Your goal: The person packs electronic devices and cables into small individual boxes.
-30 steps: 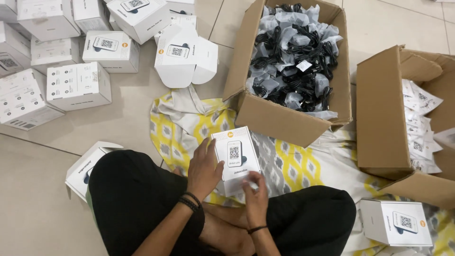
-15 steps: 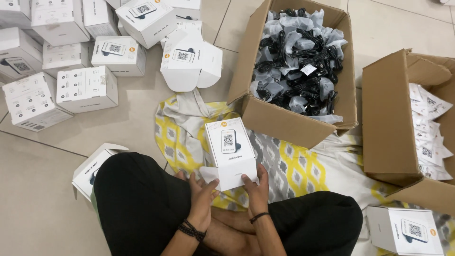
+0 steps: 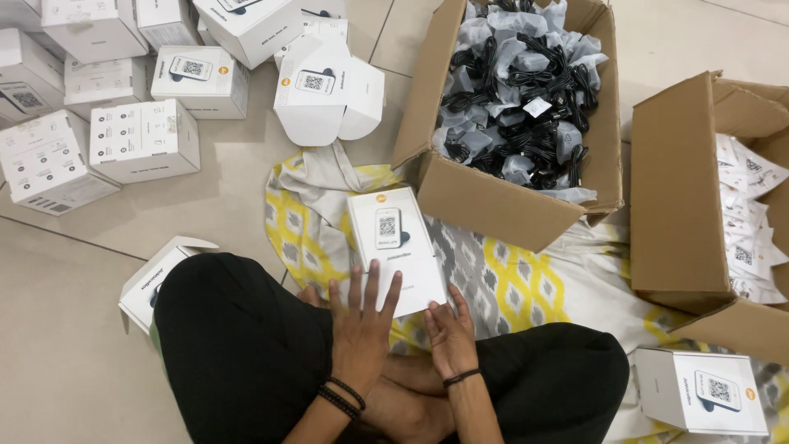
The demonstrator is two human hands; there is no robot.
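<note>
A white product box (image 3: 396,247) with a small device pictured on its top lies on the yellow, grey and white patterned cloth (image 3: 526,279) in front of my crossed legs. My left hand (image 3: 362,325) rests flat on the box's near end, fingers spread. My right hand (image 3: 449,333) touches the box's near right corner with its fingertips. Neither hand lifts the box.
An open cardboard carton (image 3: 518,197) full of bagged black cables stands ahead. A second carton (image 3: 682,189) at the right holds white packets. Several white boxes (image 3: 144,140) lie on the tiled floor at the left, one open (image 3: 329,86). Another box (image 3: 703,390) sits by my right knee, one (image 3: 156,279) by my left.
The box has been set down flat on the cloth. My left hand moved from its side onto its near end, and both hands have loosened their hold.
</note>
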